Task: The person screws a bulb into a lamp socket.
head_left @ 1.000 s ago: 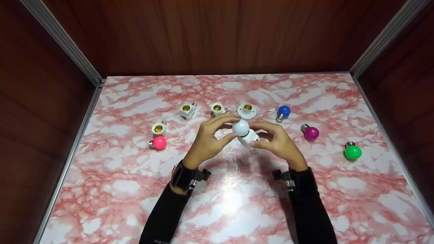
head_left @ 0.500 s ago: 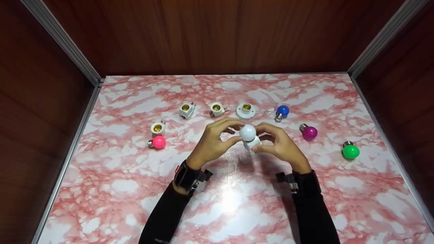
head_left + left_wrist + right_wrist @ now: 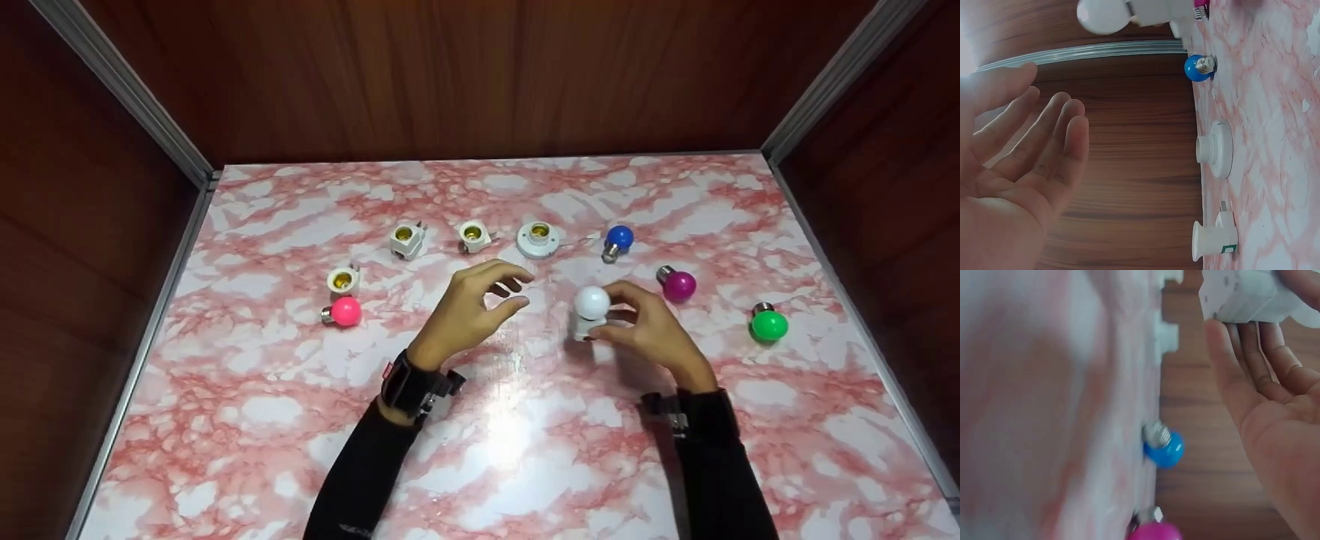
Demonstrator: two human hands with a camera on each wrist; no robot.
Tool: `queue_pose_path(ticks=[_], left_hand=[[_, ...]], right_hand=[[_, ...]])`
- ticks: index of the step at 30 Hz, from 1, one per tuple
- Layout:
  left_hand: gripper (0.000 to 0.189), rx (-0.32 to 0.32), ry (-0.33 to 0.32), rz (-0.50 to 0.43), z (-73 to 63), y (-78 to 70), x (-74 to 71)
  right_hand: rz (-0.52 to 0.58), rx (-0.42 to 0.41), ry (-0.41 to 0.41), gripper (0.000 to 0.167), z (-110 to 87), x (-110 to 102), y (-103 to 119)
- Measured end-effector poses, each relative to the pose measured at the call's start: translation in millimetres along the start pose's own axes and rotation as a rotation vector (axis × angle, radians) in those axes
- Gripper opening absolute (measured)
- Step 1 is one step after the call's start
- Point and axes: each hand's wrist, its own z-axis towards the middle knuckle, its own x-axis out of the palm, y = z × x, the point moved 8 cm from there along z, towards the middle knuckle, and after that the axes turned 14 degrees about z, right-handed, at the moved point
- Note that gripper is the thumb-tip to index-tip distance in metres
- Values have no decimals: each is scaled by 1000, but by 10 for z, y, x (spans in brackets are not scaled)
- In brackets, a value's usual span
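My right hand pinches a white lamp socket between thumb and fingers. A round white bulb sits upright in that socket. In the right wrist view, the flat underside of the socket shows, held off the tabletop. My left hand hovers to the left with nothing in it, fingers loosely bent and apart from the bulb. The left wrist view shows its palm side, with the white bulb beyond the fingertips.
Sockets stand at the back: a round-based one and plug-in ones. Loose bulbs lie around: pink, blue, purple, green. Brown panels enclose the marbled tabletop.
My left hand has let go of the white bulb and is now apart from it. My right hand has moved right with the socket and bulb.
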Motion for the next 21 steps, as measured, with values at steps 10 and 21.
queue_pose_path(ticks=[10, 21], left_hand=[[24, -13, 26, 8, -16, 8, 2], [21, -11, 15, 20, -15, 20, -50]], right_hand=[[-87, 124, -59, 54, -238, -360, -288], [-161, 163, -54, 58, -331, -450, -371]])
